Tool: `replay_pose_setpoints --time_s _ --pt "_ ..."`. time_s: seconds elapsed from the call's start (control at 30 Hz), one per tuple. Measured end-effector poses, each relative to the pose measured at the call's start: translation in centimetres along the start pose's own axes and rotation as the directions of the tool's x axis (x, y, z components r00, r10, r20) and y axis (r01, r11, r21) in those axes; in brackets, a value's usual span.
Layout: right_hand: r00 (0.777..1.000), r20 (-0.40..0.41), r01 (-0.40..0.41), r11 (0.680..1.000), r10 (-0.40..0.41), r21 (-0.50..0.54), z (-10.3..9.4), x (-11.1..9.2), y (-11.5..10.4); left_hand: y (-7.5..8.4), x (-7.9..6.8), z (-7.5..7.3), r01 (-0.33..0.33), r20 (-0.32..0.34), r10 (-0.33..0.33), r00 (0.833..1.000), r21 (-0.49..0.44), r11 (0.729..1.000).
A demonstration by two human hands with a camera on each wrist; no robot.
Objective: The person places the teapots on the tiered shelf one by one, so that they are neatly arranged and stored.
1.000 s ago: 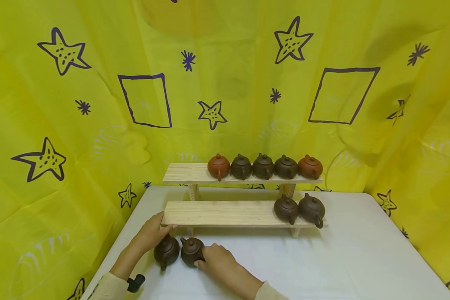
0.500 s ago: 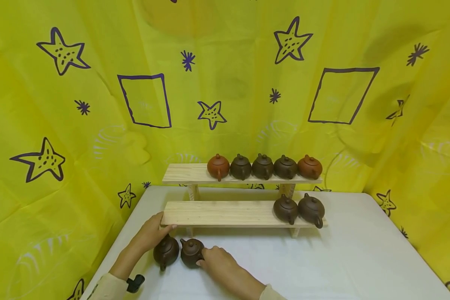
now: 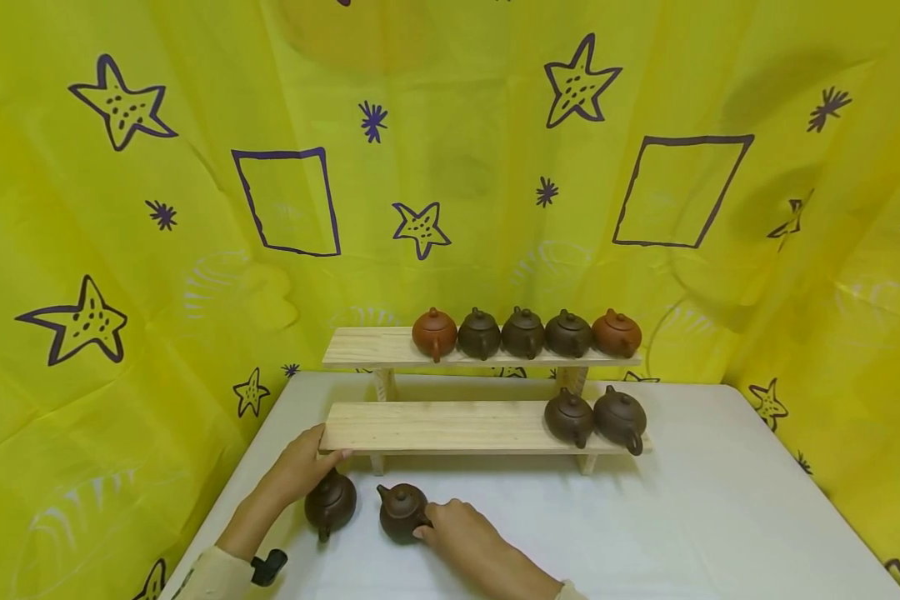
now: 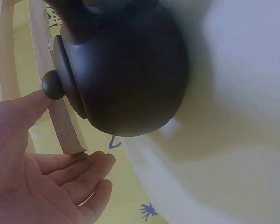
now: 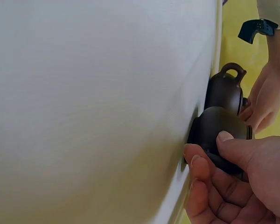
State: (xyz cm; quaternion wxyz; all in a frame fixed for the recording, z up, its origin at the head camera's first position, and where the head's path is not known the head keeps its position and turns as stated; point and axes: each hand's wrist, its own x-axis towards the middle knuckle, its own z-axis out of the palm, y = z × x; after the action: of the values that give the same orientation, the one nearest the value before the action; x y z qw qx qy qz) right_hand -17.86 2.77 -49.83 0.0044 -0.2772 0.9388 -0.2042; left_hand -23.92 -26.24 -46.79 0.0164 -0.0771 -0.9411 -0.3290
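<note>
My right hand (image 3: 471,540) holds a small dark brown teapot (image 3: 401,515) by its handle side, low over the white table. In the right wrist view the thumb presses against the teapot body (image 5: 214,126) and the fingers curl round the handle. The teapot's spout points toward the back left. My left hand (image 3: 294,471) grips the left end of the lower board of a wooden shelf (image 3: 435,425), thumb along the front edge and fingers around the end. Just under that hand a second dark brown teapot (image 3: 330,505) stands on the table, its handle toward me.
Two dark brown teapots, one (image 3: 619,417) at the end, stand at the right of the lower board. The upper board (image 3: 367,343) bears a row of several teapots, reddish ones (image 3: 434,333) at both ends. A yellow patterned curtain (image 3: 450,167) hangs behind the white table (image 3: 690,500).
My right hand has drawn its teapot to the right and slightly toward me, widening the gap to the other teapot. The left hand has stayed on the shelf end.
</note>
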Motion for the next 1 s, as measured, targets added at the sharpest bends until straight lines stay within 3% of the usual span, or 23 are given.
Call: replay_pose_setpoints --time_s 0.33,0.5,0.77,1.0 --pt "0.999 -0.023 0.031 0.999 -0.03 0.025 -0.4 -1.3 2.0 -0.2 0.0 0.0 0.008 0.016 -0.008 1.0 0.001 1.0" --pt "0.999 -0.038 0.034 0.996 -0.03 0.088 -1.3 -2.2 2.7 -0.2 0.0 0.0 0.015 0.017 -0.015 1.0 0.0 1.0" --pt "0.993 -0.101 0.077 0.981 -0.059 0.178 -4.2 -2.8 3.4 -0.2 0.0 0.1 0.02 0.017 -0.02 1.0 -0.007 1.0" --pt "0.988 -0.152 0.054 0.96 -0.012 0.276 -7.4 -2.6 4.6 0.0 -0.1 0.1 0.017 0.016 -0.017 1.0 -0.004 1.0"
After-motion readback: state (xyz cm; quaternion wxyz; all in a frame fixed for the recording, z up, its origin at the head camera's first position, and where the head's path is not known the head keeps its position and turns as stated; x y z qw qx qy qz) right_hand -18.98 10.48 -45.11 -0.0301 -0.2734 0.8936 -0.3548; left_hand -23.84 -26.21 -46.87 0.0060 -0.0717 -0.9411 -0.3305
